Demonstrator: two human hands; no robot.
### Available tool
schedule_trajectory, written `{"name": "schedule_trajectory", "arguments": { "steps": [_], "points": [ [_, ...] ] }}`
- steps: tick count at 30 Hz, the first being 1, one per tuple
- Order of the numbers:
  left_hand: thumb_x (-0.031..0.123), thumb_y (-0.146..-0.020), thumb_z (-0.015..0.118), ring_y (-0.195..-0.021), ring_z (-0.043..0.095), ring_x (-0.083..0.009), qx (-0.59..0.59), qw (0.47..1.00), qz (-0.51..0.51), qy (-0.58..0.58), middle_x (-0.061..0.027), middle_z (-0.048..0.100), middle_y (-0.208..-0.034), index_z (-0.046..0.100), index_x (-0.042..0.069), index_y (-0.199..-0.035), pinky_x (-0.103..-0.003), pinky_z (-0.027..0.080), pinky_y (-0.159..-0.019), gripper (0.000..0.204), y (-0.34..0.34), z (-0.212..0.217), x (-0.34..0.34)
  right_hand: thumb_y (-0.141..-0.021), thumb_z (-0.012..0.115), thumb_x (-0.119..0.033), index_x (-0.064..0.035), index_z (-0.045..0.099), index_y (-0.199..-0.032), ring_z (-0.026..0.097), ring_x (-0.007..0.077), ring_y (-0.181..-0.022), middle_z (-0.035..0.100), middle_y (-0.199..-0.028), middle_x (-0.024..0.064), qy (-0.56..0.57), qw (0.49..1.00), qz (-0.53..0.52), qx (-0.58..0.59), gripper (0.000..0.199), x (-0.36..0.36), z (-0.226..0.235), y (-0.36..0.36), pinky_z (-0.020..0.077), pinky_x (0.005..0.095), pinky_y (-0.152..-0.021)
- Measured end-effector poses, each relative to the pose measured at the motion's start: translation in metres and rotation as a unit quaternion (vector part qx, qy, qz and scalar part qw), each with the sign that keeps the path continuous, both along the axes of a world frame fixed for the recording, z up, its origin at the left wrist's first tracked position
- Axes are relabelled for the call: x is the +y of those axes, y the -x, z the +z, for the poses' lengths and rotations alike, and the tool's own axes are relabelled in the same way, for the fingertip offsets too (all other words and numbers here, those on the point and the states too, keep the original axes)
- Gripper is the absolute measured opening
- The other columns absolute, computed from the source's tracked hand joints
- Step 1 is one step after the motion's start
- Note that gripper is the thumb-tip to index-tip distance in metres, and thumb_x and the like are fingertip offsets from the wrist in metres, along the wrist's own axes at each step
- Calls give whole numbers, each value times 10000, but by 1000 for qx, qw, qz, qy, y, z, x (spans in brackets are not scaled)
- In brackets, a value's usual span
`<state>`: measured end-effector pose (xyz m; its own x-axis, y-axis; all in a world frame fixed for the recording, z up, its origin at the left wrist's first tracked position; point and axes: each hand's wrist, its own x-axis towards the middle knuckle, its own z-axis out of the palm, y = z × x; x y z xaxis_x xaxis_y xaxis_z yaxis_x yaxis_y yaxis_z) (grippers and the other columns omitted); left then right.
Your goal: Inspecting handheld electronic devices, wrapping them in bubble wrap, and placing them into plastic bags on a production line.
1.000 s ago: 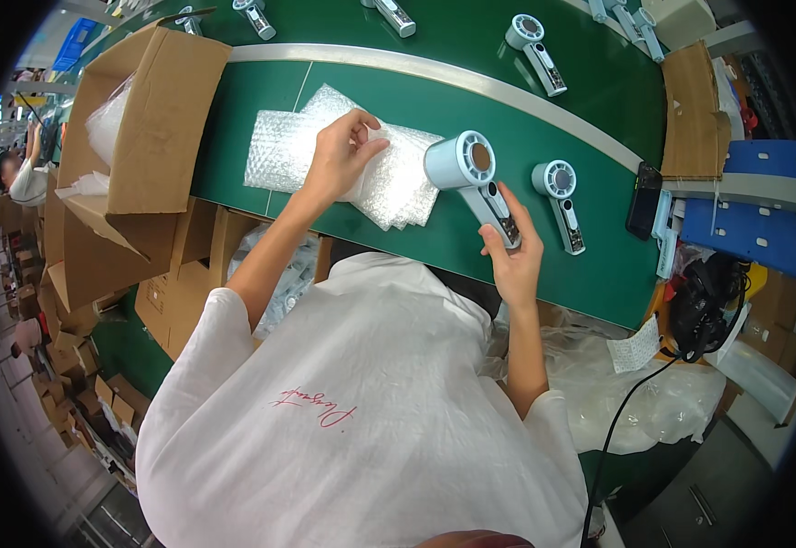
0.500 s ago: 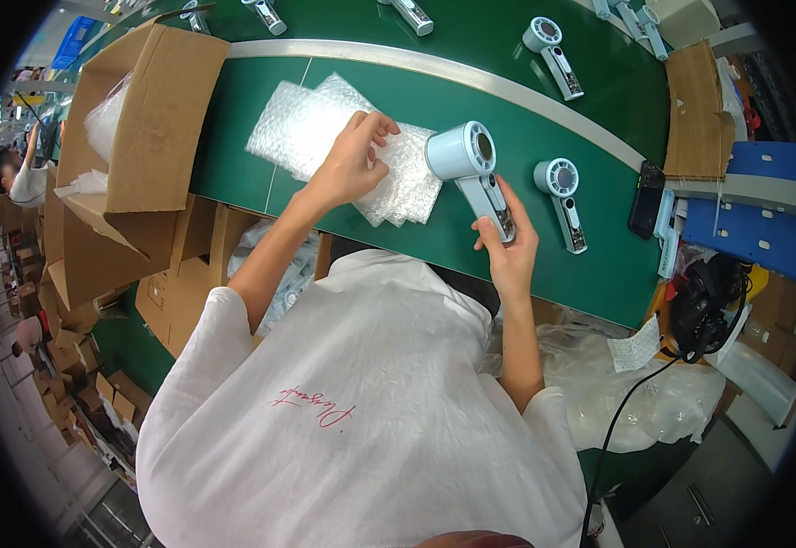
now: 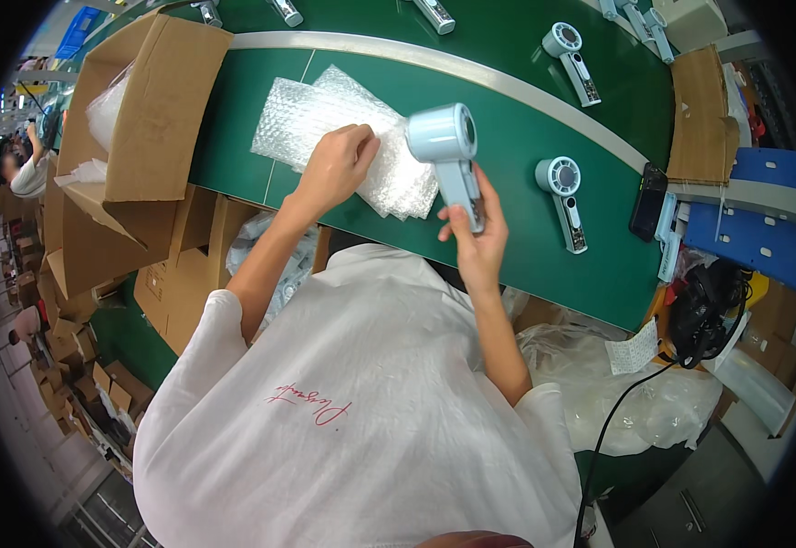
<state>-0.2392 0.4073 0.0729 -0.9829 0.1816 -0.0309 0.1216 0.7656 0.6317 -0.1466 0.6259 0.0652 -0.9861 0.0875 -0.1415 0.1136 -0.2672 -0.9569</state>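
Observation:
My right hand [image 3: 478,236] is wrapped round the handle of a light-blue handheld fan [image 3: 444,135], held up above the workbench with its round head toward the left. Beneath and left of that head lies a loose, fanned-out stack of clear bubble-wrap bags [image 3: 293,119]. My left hand [image 3: 336,166] rests over the stack, its fingers curled closed on a bag; the fingertips are partly hidden. Another light-blue fan [image 3: 560,196] lies on the green bench to the right of my right hand.
Several more fans, one of them a fan [image 3: 573,64], lie on the green belt beyond a metal rail [image 3: 471,68]. An open cardboard box [image 3: 165,110] stands at the left. A black phone-like device [image 3: 647,201] and a cardboard piece [image 3: 697,114] are at the right.
My right hand has moved left with the fan and turned it, bringing its head close to the left hand. The left fingers have curled closed. Fans on the belt have shifted right.

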Motion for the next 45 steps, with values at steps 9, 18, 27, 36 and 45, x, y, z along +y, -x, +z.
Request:
{"name": "schedule_trajectory", "arguments": {
  "steps": [9,18,27,36,45],
  "points": [
    [138,-917,615,-623,444,-144,-176,885,100,-418,-40,518,-722,581,32,-827,-272,404,-608,143,15,-13,-12,-890,648,-9,-57,547,-1395,600,183,-782,617,-1120,103,-380,897,38,223,518,-3,-45,17,505,302,-623],
    [26,-888,612,-670,468,-183,166,972,-106,-126,-60,527,-791,562,26,-839,-295,401,-618,70,-6,41,28,-907,631,-72,-95,559,-1389,629,263,-713,642,-1049,112,-624,737,183,187,488,20,49,29,524,356,-610],
    [0,-862,628,-678,460,-216,256,950,-166,-63,-72,487,-783,550,28,-842,-317,398,-608,85,-9,87,50,-1026,509,-364,-50,488,-1339,622,240,-609,646,-816,132,-82,996,-11,30,444,19,65,75,490,353,-569],
    [181,-1025,537,-649,322,-48,173,960,36,-216,62,427,-719,539,67,-814,-202,267,-586,240,41,146,-38,-988,605,-349,-94,580,-1294,462,87,-499,513,-612,-32,-185,971,90,118,399,59,121,113,383,263,-515],
    [211,-1035,513,-664,382,-68,228,933,141,-241,25,462,-723,518,64,-810,-229,351,-621,269,53,125,-131,-893,704,-212,-48,626,-1240,632,204,-793,658,-934,122,-700,676,-218,78,391,245,-61,237,527,299,-729]
  ]
}}
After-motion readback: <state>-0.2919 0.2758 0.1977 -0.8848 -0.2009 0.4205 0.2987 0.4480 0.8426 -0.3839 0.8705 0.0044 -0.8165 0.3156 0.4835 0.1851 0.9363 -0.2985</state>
